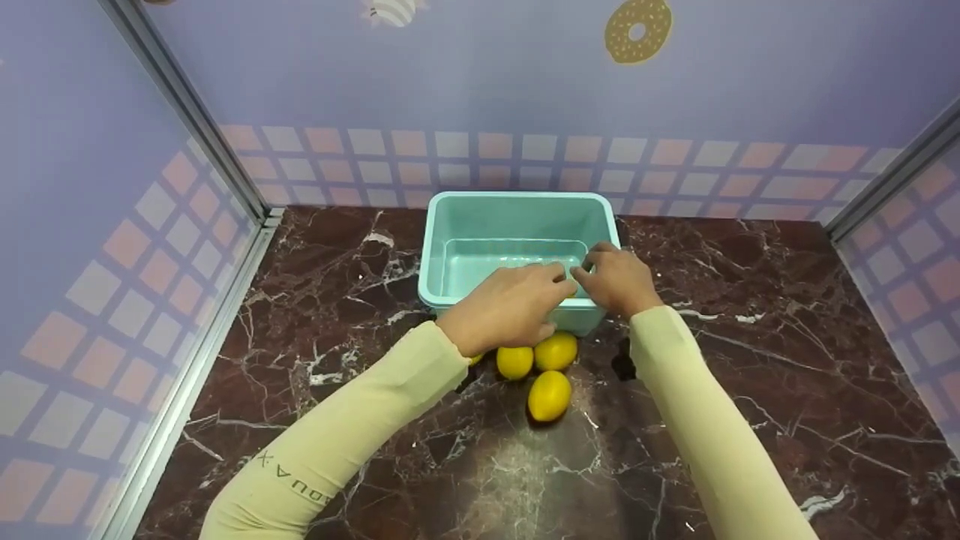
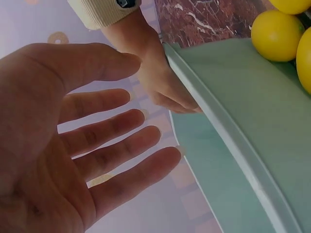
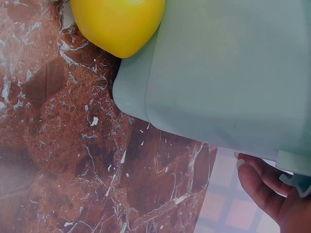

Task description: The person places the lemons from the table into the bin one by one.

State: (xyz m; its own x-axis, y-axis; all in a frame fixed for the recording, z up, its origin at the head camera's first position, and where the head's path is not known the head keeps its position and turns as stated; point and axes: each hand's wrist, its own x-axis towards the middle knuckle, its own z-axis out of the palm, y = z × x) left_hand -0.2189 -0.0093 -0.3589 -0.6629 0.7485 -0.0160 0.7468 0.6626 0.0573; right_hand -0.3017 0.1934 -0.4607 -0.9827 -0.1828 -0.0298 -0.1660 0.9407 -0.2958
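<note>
A light teal plastic bin [image 1: 517,196] stands against the back wall. My left hand [image 1: 514,304] hovers over its front rim with fingers spread and nothing in them, as the left wrist view shows. Over the right front corner reaches my right hand [image 1: 619,279], its fingers loosely bent above the bin's inside and no object visible between them. A bit of yellow, likely a lemon [image 1: 571,289], shows inside the bin between both hands. In front of the bin lie several yellow lemons [image 1: 550,396], one largely hidden under my left wrist. The right wrist view shows a lemon [image 3: 119,24] close to the bin's front wall.
The bin and lemons rest on a dark red marbled tabletop [image 1: 750,390]. Purple patterned panels [image 1: 510,82] close off the back and both sides, with metal strips [image 1: 187,97] at the corners.
</note>
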